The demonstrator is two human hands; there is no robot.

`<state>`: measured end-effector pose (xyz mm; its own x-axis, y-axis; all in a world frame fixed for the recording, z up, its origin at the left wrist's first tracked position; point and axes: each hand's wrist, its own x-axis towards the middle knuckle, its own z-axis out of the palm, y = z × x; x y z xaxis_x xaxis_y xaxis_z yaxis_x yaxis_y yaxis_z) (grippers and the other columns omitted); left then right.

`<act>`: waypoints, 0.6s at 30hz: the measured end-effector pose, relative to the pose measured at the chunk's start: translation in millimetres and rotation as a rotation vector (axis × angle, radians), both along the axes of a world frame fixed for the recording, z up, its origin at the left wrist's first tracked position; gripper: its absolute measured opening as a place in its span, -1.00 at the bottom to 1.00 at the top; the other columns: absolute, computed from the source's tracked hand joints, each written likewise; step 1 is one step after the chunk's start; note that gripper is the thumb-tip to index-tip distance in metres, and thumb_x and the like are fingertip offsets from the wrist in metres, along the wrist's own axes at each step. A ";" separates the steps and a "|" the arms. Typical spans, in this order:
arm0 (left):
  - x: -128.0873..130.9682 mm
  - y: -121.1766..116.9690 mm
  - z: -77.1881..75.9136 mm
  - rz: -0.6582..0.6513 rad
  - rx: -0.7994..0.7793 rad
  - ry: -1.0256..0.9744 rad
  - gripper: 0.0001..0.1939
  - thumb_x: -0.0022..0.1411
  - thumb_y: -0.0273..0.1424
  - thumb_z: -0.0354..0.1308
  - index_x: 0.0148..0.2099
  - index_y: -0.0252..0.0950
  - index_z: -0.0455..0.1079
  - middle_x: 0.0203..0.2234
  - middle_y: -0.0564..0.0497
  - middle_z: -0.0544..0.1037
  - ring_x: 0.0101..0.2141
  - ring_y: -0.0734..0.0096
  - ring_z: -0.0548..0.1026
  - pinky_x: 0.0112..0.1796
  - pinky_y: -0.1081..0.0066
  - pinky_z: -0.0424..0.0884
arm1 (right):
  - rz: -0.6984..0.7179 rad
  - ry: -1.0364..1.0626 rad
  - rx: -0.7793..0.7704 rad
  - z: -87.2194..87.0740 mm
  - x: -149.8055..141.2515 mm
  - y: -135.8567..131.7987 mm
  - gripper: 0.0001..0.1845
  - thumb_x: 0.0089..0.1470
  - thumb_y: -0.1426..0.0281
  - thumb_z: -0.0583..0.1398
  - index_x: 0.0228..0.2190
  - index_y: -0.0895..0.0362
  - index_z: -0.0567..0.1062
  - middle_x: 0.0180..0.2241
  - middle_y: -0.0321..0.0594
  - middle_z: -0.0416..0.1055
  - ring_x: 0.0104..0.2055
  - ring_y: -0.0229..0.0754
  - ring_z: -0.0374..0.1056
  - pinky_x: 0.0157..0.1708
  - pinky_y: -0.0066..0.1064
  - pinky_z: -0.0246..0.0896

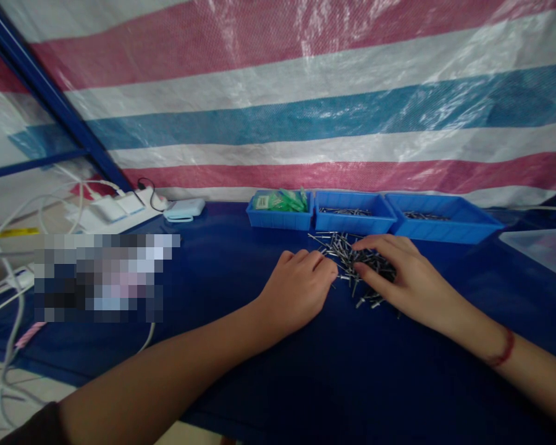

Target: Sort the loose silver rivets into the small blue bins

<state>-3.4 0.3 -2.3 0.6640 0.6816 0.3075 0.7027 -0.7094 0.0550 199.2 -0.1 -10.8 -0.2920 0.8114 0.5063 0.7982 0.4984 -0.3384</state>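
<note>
A loose pile of pop rivets (340,247), thin and silvery with darker ones among them, lies on the blue tabletop. My left hand (302,285) is curled closed at the pile's left edge. Its fingertips face away from me, so whatever they hold is hidden. Over the right side of the pile rests my right hand (401,275), thumb and fingers apart, the fingertips touching the rivets. Behind the pile stand a middle blue bin (354,224) and a right blue bin (449,232), both with similar thin metal pieces inside.
A left blue bin (278,219) holds green packets (290,201). Farther left are a light blue power bank (184,209), a white power strip (120,210) with cables, and a blurred-out patch. A translucent plastic lid or box (542,250) lies at the right. Striped sheeting (296,142) hangs behind.
</note>
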 end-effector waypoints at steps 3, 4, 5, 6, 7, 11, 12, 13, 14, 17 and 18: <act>-1.0 0.8 1.1 -0.019 -0.028 -0.088 -0.76 0.37 -0.40 -0.15 -0.17 -0.27 0.34 -0.31 0.04 0.48 -0.28 0.34 0.39 -0.25 0.30 0.20 | 0.156 0.026 -0.024 8.3 -3.9 -5.7 -0.83 0.07 0.36 0.12 -0.25 0.04 0.42 -0.23 -0.18 0.46 -0.13 -0.06 0.36 -0.13 -0.20 0.25; -1.3 1.1 1.5 -0.027 -0.042 -0.129 -0.77 0.37 -0.39 -0.14 -0.18 -0.27 0.34 -0.31 0.05 0.49 -0.27 0.35 0.40 -0.24 0.30 0.21 | 0.193 0.027 -0.029 10.6 -5.2 -7.3 -0.85 0.07 0.38 0.12 -0.27 0.05 0.43 -0.27 -0.19 0.47 -0.16 -0.09 0.37 -0.16 -0.23 0.26; -1.5 1.4 2.0 -0.033 -0.059 -0.176 -0.79 0.37 -0.39 -0.12 -0.18 -0.26 0.34 -0.30 0.05 0.49 -0.26 0.36 0.41 -0.24 0.31 0.22 | 0.219 0.027 -0.028 12.5 -6.3 -8.5 -0.87 0.07 0.39 0.12 -0.29 0.05 0.44 -0.30 -0.19 0.47 -0.19 -0.10 0.38 -0.19 -0.24 0.27; -1.8 1.7 2.4 -0.037 -0.080 -0.226 -0.80 0.36 -0.39 -0.10 -0.18 -0.25 0.34 -0.29 0.06 0.50 -0.25 0.37 0.42 -0.23 0.32 0.23 | 0.239 0.025 -0.023 13.9 -7.3 -9.4 -0.88 0.07 0.40 0.12 -0.31 0.06 0.44 -0.32 -0.20 0.47 -0.22 -0.11 0.38 -0.20 -0.24 0.27; -1.9 2.0 2.8 -0.041 -0.103 -0.278 -0.82 0.35 -0.40 -0.08 -0.18 -0.25 0.35 -0.28 0.06 0.51 -0.24 0.38 0.43 -0.22 0.33 0.25 | 0.256 0.022 -0.021 15.0 -8.1 -10.1 -0.89 0.07 0.40 0.13 -0.32 0.06 0.44 -0.34 -0.20 0.46 -0.24 -0.12 0.38 -0.21 -0.24 0.27; -1.6 2.0 3.1 -0.064 -0.216 -0.496 -0.89 0.27 -0.45 0.03 -0.20 -0.25 0.38 -0.30 0.06 0.53 -0.24 0.42 0.47 -0.20 0.39 0.32 | 0.293 0.027 -0.028 16.2 -10.0 -12.5 -0.91 0.09 0.37 0.14 -0.32 0.06 0.44 -0.37 -0.20 0.46 -0.27 -0.13 0.38 -0.23 -0.25 0.25; -1.2 1.7 2.7 -0.067 -0.246 -0.550 -0.89 0.25 -0.45 0.05 -0.20 -0.25 0.38 -0.31 0.06 0.54 -0.27 0.44 0.47 -0.22 0.41 0.33 | 0.301 0.033 -0.038 16.0 -10.3 -13.4 -0.91 0.10 0.38 0.13 -0.32 0.07 0.44 -0.37 -0.20 0.46 -0.28 -0.14 0.38 -0.23 -0.26 0.25; -0.9 1.5 2.3 -0.065 -0.275 -0.604 -0.89 0.23 -0.45 0.07 -0.19 -0.25 0.38 -0.32 0.07 0.54 -0.30 0.46 0.48 -0.24 0.43 0.35 | 0.310 0.040 -0.049 15.8 -10.6 -14.2 -0.91 0.12 0.39 0.13 -0.33 0.07 0.45 -0.38 -0.20 0.46 -0.28 -0.15 0.37 -0.24 -0.27 0.24; -0.5 1.2 1.7 -0.056 -0.303 -0.656 -0.88 0.21 -0.44 0.09 -0.18 -0.26 0.38 -0.32 0.07 0.54 -0.32 0.47 0.48 -0.27 0.45 0.36 | 0.316 0.050 -0.063 15.5 -10.9 -15.1 -0.90 0.13 0.40 0.12 -0.33 0.07 0.45 -0.38 -0.21 0.45 -0.28 -0.16 0.37 -0.24 -0.28 0.24; 0.4 0.9 0.2 -0.021 -0.373 -0.773 -0.83 0.17 -0.40 0.14 -0.15 -0.26 0.38 -0.33 0.08 0.55 -0.35 0.49 0.48 -0.30 0.48 0.37 | 0.313 0.084 -0.100 14.9 -11.9 -17.3 -0.89 0.14 0.40 0.11 -0.32 0.08 0.45 -0.39 -0.22 0.44 -0.29 -0.18 0.35 -0.25 -0.30 0.23; 0.6 1.0 0.1 -0.012 -0.397 -0.791 -0.84 0.17 -0.39 0.15 -0.16 -0.26 0.39 -0.34 0.08 0.55 -0.35 0.48 0.48 -0.30 0.48 0.38 | 0.313 0.093 -0.109 14.8 -12.3 -17.7 -0.89 0.14 0.40 0.11 -0.32 0.08 0.46 -0.39 -0.22 0.43 -0.29 -0.18 0.34 -0.26 -0.31 0.23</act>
